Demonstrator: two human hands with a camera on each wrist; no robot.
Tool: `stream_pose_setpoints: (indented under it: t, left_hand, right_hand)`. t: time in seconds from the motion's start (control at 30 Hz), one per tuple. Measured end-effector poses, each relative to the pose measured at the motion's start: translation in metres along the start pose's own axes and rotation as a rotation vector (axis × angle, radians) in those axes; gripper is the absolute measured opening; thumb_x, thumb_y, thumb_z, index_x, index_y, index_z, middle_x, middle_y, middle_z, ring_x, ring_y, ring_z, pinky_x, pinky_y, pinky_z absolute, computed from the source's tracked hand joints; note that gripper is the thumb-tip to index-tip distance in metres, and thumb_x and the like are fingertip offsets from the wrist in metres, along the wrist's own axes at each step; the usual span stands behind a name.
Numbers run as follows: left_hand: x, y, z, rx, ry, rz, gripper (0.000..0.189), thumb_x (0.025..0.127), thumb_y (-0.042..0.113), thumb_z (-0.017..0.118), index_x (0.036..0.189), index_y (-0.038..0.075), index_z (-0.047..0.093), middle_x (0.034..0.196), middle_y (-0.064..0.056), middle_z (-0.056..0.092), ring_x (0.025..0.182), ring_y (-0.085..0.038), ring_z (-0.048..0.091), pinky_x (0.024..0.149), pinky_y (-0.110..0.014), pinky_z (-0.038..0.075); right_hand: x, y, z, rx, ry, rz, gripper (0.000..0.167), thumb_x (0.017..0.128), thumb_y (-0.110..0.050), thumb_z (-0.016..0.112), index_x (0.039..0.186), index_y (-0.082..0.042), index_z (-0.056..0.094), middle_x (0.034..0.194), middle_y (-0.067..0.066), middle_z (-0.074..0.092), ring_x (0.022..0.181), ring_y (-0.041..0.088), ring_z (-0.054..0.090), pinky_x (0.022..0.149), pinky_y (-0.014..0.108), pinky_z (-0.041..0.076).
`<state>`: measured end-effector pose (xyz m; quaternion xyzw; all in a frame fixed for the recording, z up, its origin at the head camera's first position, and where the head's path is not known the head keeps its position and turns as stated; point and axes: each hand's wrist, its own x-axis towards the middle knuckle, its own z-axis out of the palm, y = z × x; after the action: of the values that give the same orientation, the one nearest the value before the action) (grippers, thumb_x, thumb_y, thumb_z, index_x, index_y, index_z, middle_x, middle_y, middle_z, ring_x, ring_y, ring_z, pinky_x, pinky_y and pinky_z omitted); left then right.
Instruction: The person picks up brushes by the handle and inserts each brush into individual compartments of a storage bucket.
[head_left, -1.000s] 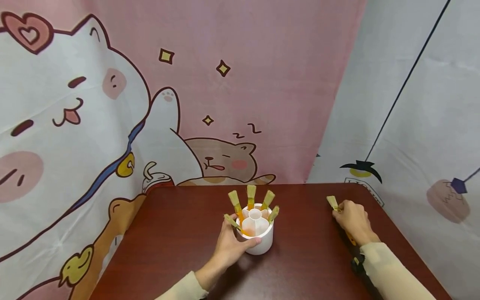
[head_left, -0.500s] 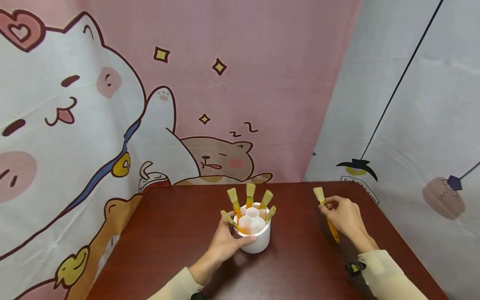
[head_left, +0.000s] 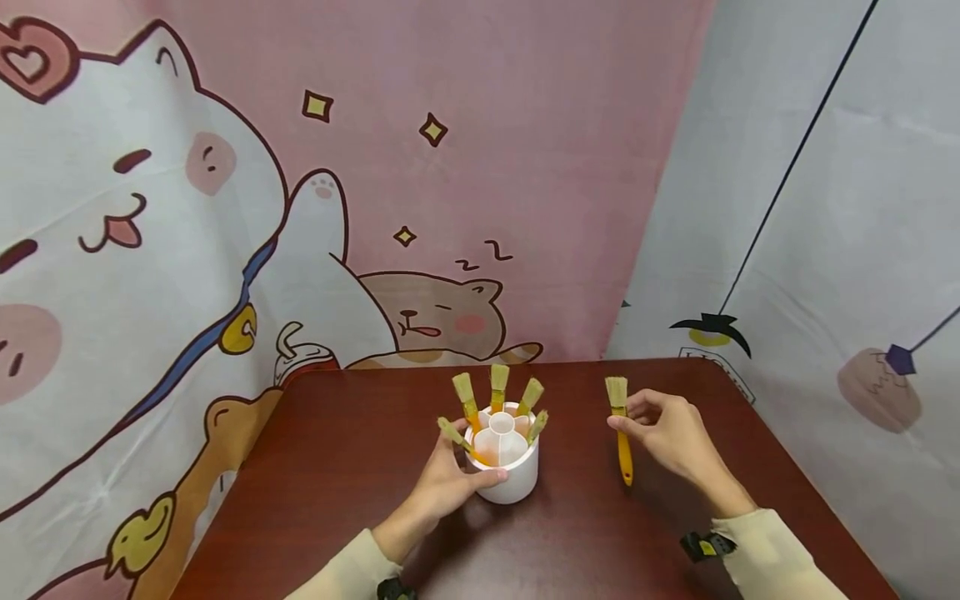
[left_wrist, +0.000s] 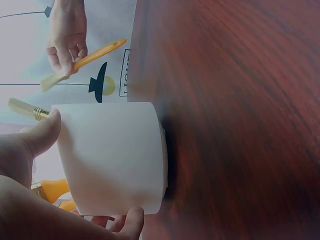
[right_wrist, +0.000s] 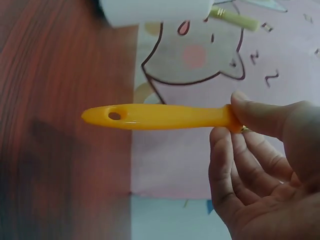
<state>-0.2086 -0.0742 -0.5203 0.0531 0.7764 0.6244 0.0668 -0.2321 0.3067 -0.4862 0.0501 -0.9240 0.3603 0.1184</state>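
Note:
A white round holder [head_left: 513,486] with several compartments stands on the table in the head view. Several paintbrushes [head_left: 499,377] lean outward in it, bristles up. My left hand [head_left: 442,482] grips the holder's left side, thumb across its front; the left wrist view shows the holder's plain wall [left_wrist: 112,155] between thumb and fingers. To the right, my right hand [head_left: 675,433] pinches another paintbrush [head_left: 625,454] near its metal band, bristles up and handle down, above the table. In the right wrist view, its yellow handle [right_wrist: 165,116] with a hanging hole extends from the thumb and fingertips.
The dark reddish-brown table [head_left: 360,433] reaches back to a printed cartoon cloth [head_left: 562,167]. A grey-white cloth [head_left: 817,250] hangs along the right side. A dark band [head_left: 707,547] sits on the right wrist.
My right hand has lifted the paintbrush and moved it left toward the holder, turning it from slanted to nearly upright. My left hand still holds the holder; the head view shifted slightly.

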Motion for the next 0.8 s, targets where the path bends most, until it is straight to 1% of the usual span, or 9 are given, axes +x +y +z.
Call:
stream_pose_setpoints:
  t: [0.1, 0.23, 0.4, 0.47, 0.53, 0.67, 0.73, 0.8]
  left_hand:
    - [0.001, 0.001, -0.001, 0.003, -0.002, -0.004, 0.101, 0.086, 0.015, 0.105, 0.167, 0.008, 0.045, 0.159, -0.024, 0.066, 0.144, -0.043, 0.068, 0.126, -0.067, 0.052]
    - [0.001, 0.000, -0.002, 0.022, -0.004, -0.005, 0.100, 0.086, 0.016, 0.105, 0.167, 0.008, 0.046, 0.159, -0.024, 0.067, 0.142, -0.041, 0.068, 0.123, -0.065, 0.054]
    - [0.001, 0.000, -0.002, 0.039, -0.007, -0.010, 0.100, 0.086, 0.018, 0.106, 0.166, 0.009, 0.047, 0.159, -0.023, 0.066, 0.143, -0.041, 0.068, 0.124, -0.066, 0.053]
    - [0.001, 0.000, -0.003, 0.038, -0.008, -0.011, 0.100, 0.086, 0.017, 0.106, 0.166, 0.010, 0.046, 0.160, -0.023, 0.066, 0.144, -0.041, 0.067, 0.125, -0.067, 0.052]
    - [0.002, 0.000, -0.003, 0.037, -0.008, -0.010, 0.101, 0.085, 0.017, 0.105, 0.166, 0.009, 0.046, 0.160, -0.023, 0.066, 0.145, -0.041, 0.067, 0.126, -0.068, 0.051]
    - [0.002, -0.002, -0.002, 0.032, -0.006, -0.010, 0.101, 0.085, 0.016, 0.106, 0.166, 0.008, 0.046, 0.161, -0.023, 0.065, 0.147, -0.042, 0.066, 0.129, -0.069, 0.048]
    - [0.001, -0.002, -0.002, 0.034, -0.006, -0.011, 0.101, 0.085, 0.016, 0.106, 0.167, 0.008, 0.046, 0.161, -0.024, 0.065, 0.147, -0.042, 0.066, 0.129, -0.070, 0.047]
    - [0.001, -0.001, -0.002, 0.032, -0.009, -0.012, 0.101, 0.086, 0.016, 0.105, 0.167, 0.008, 0.046, 0.161, -0.024, 0.065, 0.148, -0.043, 0.065, 0.130, -0.069, 0.047]
  right_hand:
    - [-0.005, -0.015, -0.002, 0.028, 0.002, -0.039, 0.025, 0.096, -0.034, 0.099, 0.106, -0.017, 0.083, 0.099, -0.001, 0.086, 0.086, 0.006, 0.077, 0.073, 0.023, 0.061]
    - [-0.012, -0.033, -0.006, 0.058, -0.012, -0.077, 0.021, 0.098, -0.033, 0.097, 0.105, -0.020, 0.083, 0.093, -0.006, 0.084, 0.081, 0.002, 0.073, 0.070, 0.023, 0.058]
    - [-0.020, -0.051, -0.007, 0.093, -0.027, -0.113, 0.015, 0.099, -0.031, 0.096, 0.104, -0.025, 0.083, 0.088, -0.008, 0.082, 0.076, 0.006, 0.071, 0.066, 0.025, 0.055]
    - [-0.022, -0.058, -0.007, 0.114, -0.033, -0.132, 0.014, 0.099, -0.029, 0.097, 0.103, -0.028, 0.083, 0.088, -0.008, 0.082, 0.074, 0.008, 0.072, 0.065, 0.027, 0.057]
    - [-0.023, -0.064, -0.007, 0.139, -0.045, -0.146, 0.014, 0.099, -0.027, 0.097, 0.103, -0.029, 0.083, 0.088, -0.009, 0.082, 0.074, 0.013, 0.074, 0.065, 0.028, 0.058]
    - [-0.027, -0.076, -0.008, 0.172, -0.069, -0.161, 0.015, 0.099, -0.024, 0.096, 0.103, -0.031, 0.083, 0.090, -0.012, 0.083, 0.076, 0.019, 0.078, 0.068, 0.030, 0.063]
    - [-0.029, -0.082, -0.010, 0.180, -0.076, -0.167, 0.015, 0.099, -0.025, 0.096, 0.103, -0.031, 0.083, 0.091, -0.013, 0.083, 0.076, 0.017, 0.079, 0.068, 0.029, 0.063]
    - [-0.031, -0.089, -0.012, 0.193, -0.080, -0.186, 0.015, 0.099, -0.025, 0.096, 0.103, -0.030, 0.083, 0.092, -0.013, 0.083, 0.076, 0.012, 0.078, 0.069, 0.028, 0.063]
